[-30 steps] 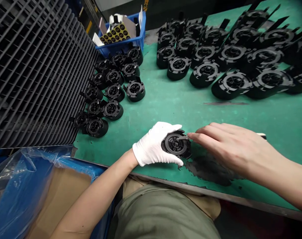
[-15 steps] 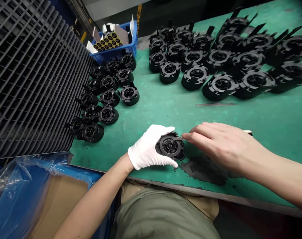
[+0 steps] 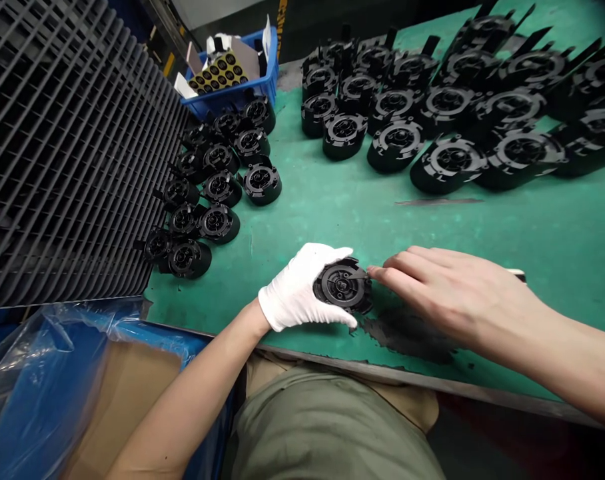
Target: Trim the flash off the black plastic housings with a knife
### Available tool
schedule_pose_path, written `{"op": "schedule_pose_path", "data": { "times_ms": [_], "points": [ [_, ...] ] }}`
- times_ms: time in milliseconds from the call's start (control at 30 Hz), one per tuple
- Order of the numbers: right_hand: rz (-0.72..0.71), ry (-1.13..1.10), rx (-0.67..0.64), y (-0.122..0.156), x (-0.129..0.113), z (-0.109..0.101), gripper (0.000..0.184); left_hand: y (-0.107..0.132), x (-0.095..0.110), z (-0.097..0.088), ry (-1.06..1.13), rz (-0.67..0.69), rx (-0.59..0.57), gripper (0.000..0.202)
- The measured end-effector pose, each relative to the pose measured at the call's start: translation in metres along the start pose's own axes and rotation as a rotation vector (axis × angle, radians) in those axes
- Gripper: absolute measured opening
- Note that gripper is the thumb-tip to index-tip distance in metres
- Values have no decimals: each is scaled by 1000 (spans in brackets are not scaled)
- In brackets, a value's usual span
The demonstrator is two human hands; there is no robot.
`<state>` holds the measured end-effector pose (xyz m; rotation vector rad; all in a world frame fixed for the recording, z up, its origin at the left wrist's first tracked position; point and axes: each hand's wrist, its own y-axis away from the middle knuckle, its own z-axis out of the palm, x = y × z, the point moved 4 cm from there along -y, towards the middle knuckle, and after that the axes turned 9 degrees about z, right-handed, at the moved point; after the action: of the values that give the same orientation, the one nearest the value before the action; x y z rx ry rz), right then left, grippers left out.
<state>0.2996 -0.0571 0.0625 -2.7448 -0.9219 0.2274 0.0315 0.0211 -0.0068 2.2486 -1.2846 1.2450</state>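
At bench [image 3: 327, 200], left hand [image 3: 305, 290] gripping part [image 3: 341, 287], tool [image 3: 360, 275] perhaps touching

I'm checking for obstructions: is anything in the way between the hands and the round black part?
Nothing visible. The left hand, in a white glove, grips the round black part by its side, and the bare right hand holds a thin tool over its face.

My two hands [image 3: 445, 290], one glove [image 3: 305, 283] between them — on one part [image 3: 342, 293] and one tool [image 3: 358, 275]. Thirteen more parts [image 3: 217, 222] stand at left; over a dozen others [image 3: 396, 140] crowd the right, overlapping too much for an exact tally — with one bin [image 3: 270, 73] at the back and one rack [image 3: 72, 147].
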Motion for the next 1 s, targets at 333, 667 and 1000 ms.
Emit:
{"op": "schedule_pose_path", "data": {
  "times_ms": [333,667,1000],
  "points": [
    [246,-244,115,12,17,-4,20,-27,1,-14,190,-37,-143,131],
    [647,-156,212,65,17,15,33,-6,27,16,-139,-91,327,162],
    [590,-151,229,67,25,8,19,-20,25,9,16,196,-21,114]
  ]
}}
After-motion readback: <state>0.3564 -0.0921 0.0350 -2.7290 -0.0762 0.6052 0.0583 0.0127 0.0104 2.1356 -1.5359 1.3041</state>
